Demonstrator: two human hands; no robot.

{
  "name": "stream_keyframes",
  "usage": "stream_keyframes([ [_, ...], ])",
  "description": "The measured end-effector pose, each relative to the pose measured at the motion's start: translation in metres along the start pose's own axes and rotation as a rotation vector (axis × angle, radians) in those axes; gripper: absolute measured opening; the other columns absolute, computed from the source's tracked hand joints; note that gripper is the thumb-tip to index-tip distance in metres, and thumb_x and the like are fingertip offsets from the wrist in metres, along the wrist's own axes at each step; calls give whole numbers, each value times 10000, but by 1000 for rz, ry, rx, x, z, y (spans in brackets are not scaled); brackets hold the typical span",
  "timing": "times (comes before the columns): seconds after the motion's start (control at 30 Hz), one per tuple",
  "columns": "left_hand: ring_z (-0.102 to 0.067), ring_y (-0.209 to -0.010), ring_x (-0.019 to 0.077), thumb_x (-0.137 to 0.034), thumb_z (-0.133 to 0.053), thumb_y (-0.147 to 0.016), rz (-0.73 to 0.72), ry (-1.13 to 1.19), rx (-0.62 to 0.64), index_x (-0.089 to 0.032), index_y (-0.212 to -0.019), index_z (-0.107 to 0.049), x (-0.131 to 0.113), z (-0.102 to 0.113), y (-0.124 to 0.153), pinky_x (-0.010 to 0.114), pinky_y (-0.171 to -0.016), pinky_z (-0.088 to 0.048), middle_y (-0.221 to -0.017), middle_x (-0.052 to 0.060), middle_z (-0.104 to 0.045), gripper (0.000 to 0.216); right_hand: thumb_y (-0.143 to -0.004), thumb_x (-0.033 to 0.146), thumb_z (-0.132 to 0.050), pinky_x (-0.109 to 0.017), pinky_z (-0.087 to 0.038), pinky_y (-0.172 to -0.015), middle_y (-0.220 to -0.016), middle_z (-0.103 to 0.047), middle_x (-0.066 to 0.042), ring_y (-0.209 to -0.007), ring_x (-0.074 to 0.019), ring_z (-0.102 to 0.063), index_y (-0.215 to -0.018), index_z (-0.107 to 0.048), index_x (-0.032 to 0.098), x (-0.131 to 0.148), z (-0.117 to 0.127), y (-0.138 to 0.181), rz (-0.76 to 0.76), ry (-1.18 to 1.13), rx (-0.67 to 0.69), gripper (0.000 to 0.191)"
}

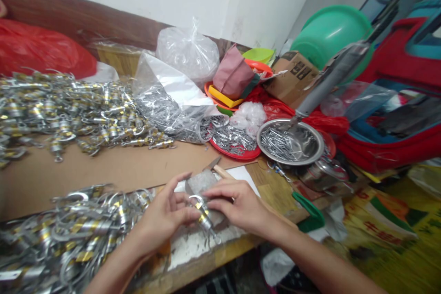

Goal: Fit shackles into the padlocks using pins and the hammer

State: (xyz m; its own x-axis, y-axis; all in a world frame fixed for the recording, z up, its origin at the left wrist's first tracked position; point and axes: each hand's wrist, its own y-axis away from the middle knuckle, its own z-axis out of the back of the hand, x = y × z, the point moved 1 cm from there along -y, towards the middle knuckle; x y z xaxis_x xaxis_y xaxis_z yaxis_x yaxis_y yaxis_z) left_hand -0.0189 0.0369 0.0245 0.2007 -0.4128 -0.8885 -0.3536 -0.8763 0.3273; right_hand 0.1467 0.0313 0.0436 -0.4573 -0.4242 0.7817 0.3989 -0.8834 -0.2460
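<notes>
Both hands meet over the near edge of the table on one small silver and gold metal clasp (203, 213). My left hand (165, 216) pinches its ring end with thumb and fingers. My right hand (237, 204) closes its fingers over the other side of the clasp. Under the hands lies a grey block (201, 181) on a white sheet, with a wooden-handled tool (220, 170) just behind it. A heap of the same clasps (69, 234) lies to the left of my left hand.
A large pile of clasps (62, 110) covers the far left of the cardboard-topped table (113, 165). Behind are clear plastic bags (188, 50), a red tray of metal parts (234, 142), a steel bowl of pins (289, 144), a cardboard box (292, 76) and a green basin (330, 32).
</notes>
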Motion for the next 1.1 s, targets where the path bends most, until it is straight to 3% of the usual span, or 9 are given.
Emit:
stream_keyframes([
  [0.1, -563, -534, 126, -144, -696, -544, -5, 5, 10, -147, -1251, -293, 1, 0, -1, 266, -522, -443, -623, -45, -596, 814, -784, 56, -489, -257, -470, -652, -797, -653, -61, -735, -154, -582, -886, -680, 169, 1, 2, 9, 182, 328, 30, 244],
  [0.2, -557, -535, 124, -141, -698, -544, -1, 15, 22, -147, -1235, -314, 2, 1, -1, 277, -529, -449, -644, -38, -596, 791, -785, 42, -447, -272, -445, -627, -749, -612, -67, -713, -171, -551, -819, -663, 160, 4, 9, 16, 160, 555, 91, 248],
  [0.37, -552, -551, 126, -143, -701, -561, 0, -17, 27, -137, -1217, -334, 3, 2, -1, 277, -540, -452, -628, -42, -589, 752, -816, 99, -469, -230, -423, -667, -814, -617, -25, -746, -135, -564, -901, -589, 176, 19, 7, 9, -46, 342, 41, 166],
  [0.5, -544, -543, 117, -143, -699, -573, -12, -24, 40, -133, -1210, -342, 4, 3, -3, 257, -524, -442, -618, -44, -594, 730, -815, 137, -455, -228, -388, -590, -736, -602, 5, -652, -133, -563, -968, -515, 189, 23, -8, 0, -182, 279, 27, 172],
  [0.83, -565, -539, 113, -151, -714, -547, 15, 6, 20, -143, -1196, -363, 5, 5, -3, 254, -529, -466, -636, -44, -607, 738, -830, 151, -367, -255, -297, -552, -697, -595, 5, -630, -170, -564, -980, -467, 210, 24, -20, 3, -228, 457, 112, 190],
  [0.97, -561, -526, 112, -175, -729, -540, 14, -2, 15, -135, -1202, -365, 4, 4, -2, 250, -516, -468, -621, -43, -611, 756, -850, 188, -372, -239, -309, -542, -661, -573, 23, -606, -150, -551, -963, -477, 215, 22, -17, 3, -240, 371, 112, 156],
  [1.03, -563, -524, 118, -182, -733, -536, 15, -13, 14, -132, -1209, -361, 3, 4, -2, 256, -516, -471, -616, -39, -615, 770, -874, 236, -368, -228, -335, -543, -646, -560, 33, -591, -136, -540, -998, -465, 215, 13, -6, 6, -252, 291, 30, 159],
  [1.1, -579, -546, 132, -182, -731, -538, 15, -33, 11, -137, -1214, -361, 2, 3, -2, 269, -529, -479, -631, -29, -623, 772, -880, 278, -380, -241, -375, -591, -711, -575, 8, -651, -146, -549, -1049, -456, 202, -2, 11, 11, -266, 327, -144, 200],
])
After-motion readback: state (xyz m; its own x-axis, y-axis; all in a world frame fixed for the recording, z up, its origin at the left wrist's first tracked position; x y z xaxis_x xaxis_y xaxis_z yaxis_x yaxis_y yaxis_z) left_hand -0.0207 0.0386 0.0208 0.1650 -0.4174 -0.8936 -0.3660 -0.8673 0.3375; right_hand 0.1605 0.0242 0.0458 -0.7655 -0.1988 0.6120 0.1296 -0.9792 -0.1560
